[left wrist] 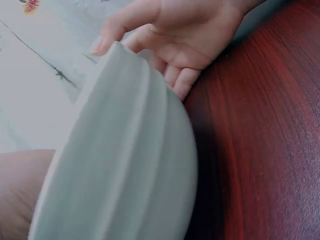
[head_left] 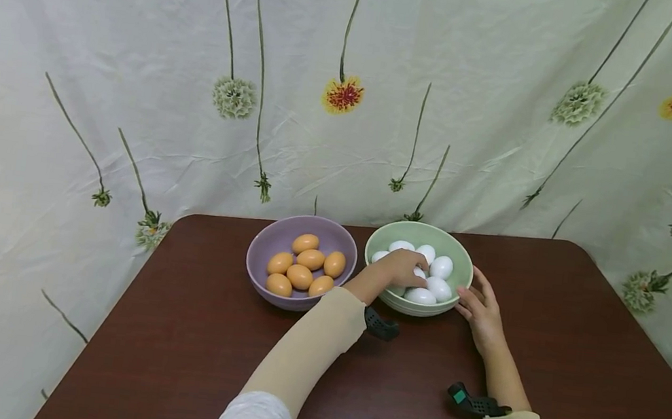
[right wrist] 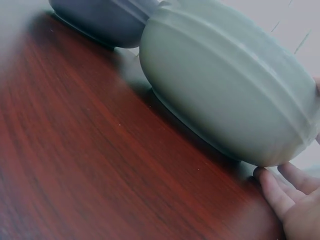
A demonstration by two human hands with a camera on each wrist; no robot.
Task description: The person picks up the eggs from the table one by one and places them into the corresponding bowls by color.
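A pale green bowl (head_left: 462, 262) holding several white eggs (head_left: 442, 268) stands at the back of the table. My left hand (head_left: 394, 268) reaches inside it, thumb and fingers curved round a white egg (head_left: 420, 274) that they partly hide. At the bowl's right side, my right hand (head_left: 485, 315) steadies the bowl. In the left wrist view, the right hand (left wrist: 195, 32) grips with a fingertip over the rim and other fingers against the outer wall. Fingers (right wrist: 277, 192) touch the bowl's lower side in the right wrist view.
Left of the green bowl, close beside it, a purple bowl (head_left: 259, 249) holds several brown eggs (head_left: 299, 277). Both bowls stand near the far edge of the dark red-brown table (head_left: 194, 331). Behind hangs a white cloth (head_left: 490, 150) with printed flowers.
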